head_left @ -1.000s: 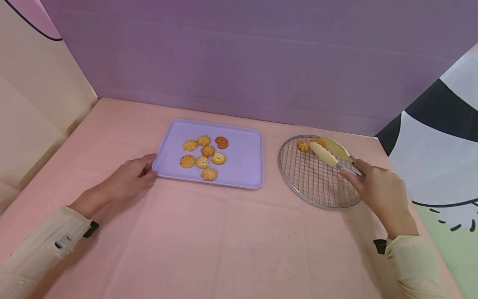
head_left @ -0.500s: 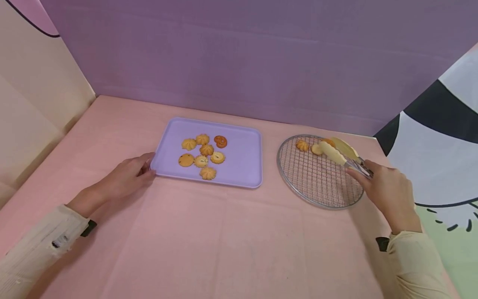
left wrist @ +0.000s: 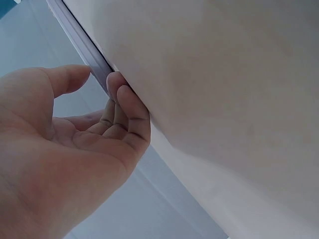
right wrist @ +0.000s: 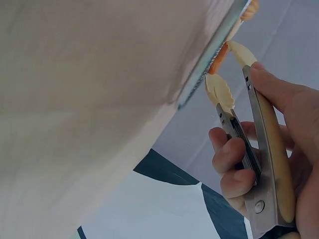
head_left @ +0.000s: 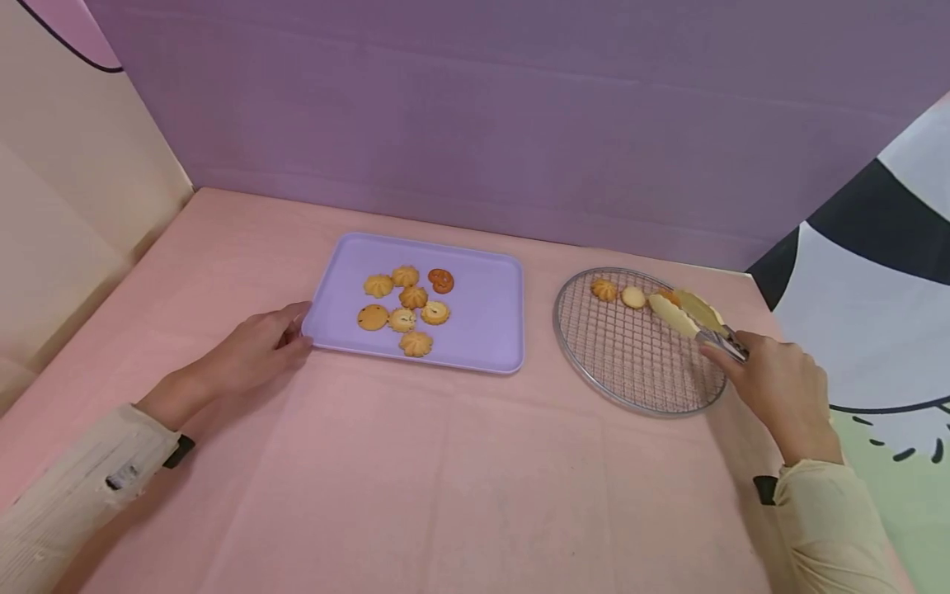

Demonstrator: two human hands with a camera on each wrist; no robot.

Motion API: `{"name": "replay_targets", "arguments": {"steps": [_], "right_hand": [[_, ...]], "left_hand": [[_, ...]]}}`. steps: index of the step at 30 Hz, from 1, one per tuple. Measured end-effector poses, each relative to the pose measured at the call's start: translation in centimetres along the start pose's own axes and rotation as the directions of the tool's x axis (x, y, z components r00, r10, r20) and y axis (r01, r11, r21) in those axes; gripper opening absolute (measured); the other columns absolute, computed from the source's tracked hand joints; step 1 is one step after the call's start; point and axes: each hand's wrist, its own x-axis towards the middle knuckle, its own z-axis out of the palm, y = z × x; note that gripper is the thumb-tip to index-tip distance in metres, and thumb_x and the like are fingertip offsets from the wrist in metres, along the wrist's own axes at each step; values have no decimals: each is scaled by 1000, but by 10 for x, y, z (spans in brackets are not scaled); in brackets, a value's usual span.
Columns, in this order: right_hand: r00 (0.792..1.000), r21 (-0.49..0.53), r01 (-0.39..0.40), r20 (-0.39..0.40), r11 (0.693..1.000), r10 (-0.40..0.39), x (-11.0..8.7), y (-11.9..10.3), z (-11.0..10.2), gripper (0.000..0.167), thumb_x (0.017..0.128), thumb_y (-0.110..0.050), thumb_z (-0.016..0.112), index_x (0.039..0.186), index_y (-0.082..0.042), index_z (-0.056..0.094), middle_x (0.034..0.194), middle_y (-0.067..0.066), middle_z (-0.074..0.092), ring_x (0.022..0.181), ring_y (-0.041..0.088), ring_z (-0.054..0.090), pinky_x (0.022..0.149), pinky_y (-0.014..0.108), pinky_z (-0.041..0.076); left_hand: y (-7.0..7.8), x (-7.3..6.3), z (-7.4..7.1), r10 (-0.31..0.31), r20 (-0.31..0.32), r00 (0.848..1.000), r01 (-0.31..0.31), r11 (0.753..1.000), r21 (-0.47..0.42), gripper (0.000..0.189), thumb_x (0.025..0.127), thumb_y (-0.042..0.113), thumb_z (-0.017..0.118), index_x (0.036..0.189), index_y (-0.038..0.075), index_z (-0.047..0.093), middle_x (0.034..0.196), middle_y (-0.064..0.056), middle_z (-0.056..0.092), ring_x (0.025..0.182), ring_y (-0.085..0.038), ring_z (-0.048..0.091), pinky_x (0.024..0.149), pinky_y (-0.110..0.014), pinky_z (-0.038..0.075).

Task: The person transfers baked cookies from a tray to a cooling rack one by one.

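At the left corner of the purple tray (head_left: 482, 330), my left hand (head_left: 248, 351) holds the rim. In the left wrist view its curled fingers (left wrist: 132, 112) lie along the tray edge, with the thumb close to the rim. My right hand (head_left: 787, 392) grips metal tongs (head_left: 674, 316) with cream-coloured tips. Those tips reach down on both sides of an orange-brown cookie (head_left: 670, 298), partly hidden by them, on the round wire rack (head_left: 631, 355). In the right wrist view the tong tips stand apart, right by the orange cookie (right wrist: 218, 59) at the rack's edge.
Left of the tongs on the rack lie a round pale cookie (head_left: 633, 297) and a ridged flower-shaped cookie (head_left: 604, 289). The tray bears several cookies, among them a pretzel-shaped one (head_left: 441, 281) and a flat speckled one (head_left: 373, 317). A purple wall (head_left: 475, 124) rises behind the pink-covered table (head_left: 475, 478).
My right hand has moved the tongs rightward along the rack, from over the pale cookie to the orange one. The pale cookie now shows fully. My left hand stays at the tray.
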Motion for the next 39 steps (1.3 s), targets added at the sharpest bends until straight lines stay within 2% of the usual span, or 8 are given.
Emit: {"name": "replay_targets", "arguments": {"steps": [11, 17, 23, 29, 34, 39], "right_hand": [[1000, 9, 15, -23, 1000, -15, 1, 2, 7, 58, 90, -47, 70, 113, 6, 63, 56, 7, 47, 50, 23, 40, 40, 34, 29], [999, 7, 20, -34, 1000, -20, -1, 2, 4, 55, 90, -49, 70, 104, 4, 64, 55, 6, 44, 50, 24, 40, 40, 34, 27], [1000, 5, -4, -16, 1000, 4, -1, 2, 0, 63, 91, -54, 65, 111, 6, 64, 54, 5, 42, 50, 24, 39, 41, 34, 27], [1000, 18, -4, -26, 1000, 5, 0, 1, -2, 63, 91, -55, 65, 113, 5, 63, 57, 6, 46, 52, 24, 40, 42, 34, 27], [998, 23, 31, -60, 999, -30, 1, -9, -2, 60, 90, -52, 68, 114, 2, 64, 63, 11, 56, 52, 26, 42, 41, 35, 28], [989, 32, 102, -115, 994, -98, 0, -29, -1, 51, 86, -46, 76, 105, 0, 66, 73, 17, 62, 53, 26, 45, 40, 36, 33]], "left_hand": [[1, 0, 0, 6, -4, 1000, -6, 1000, -11, 43, 97, 10, 60, 134, -8, 49, 82, -3, 55, 76, -18, 51, 68, -31, 42], [1, 0, 0, 1, 6, 1000, -1, 1000, -15, 47, 97, 10, 59, 137, -10, 46, 83, -4, 55, 78, -19, 51, 70, -33, 42], [0, 0, 0, 1, 3, 1000, -1, 1000, -14, 45, 96, 9, 60, 135, -9, 47, 82, -4, 54, 77, -18, 51, 68, -32, 42], [0, 0, 0, 0, 2, 1000, 0, 1000, -16, 42, 97, 10, 60, 133, -8, 49, 82, -3, 54, 76, -18, 51, 68, -32, 41], [0, 0, 0, 0, -1, 1000, 0, 1000, -16, 43, 96, 9, 60, 134, -9, 48, 81, -4, 54, 76, -18, 51, 67, -30, 41], [0, 0, 1, 1, 2, 1000, -1, 1000, -24, 43, 97, 9, 60, 134, -9, 48, 82, -4, 55, 76, -18, 51, 66, -30, 41]]}}
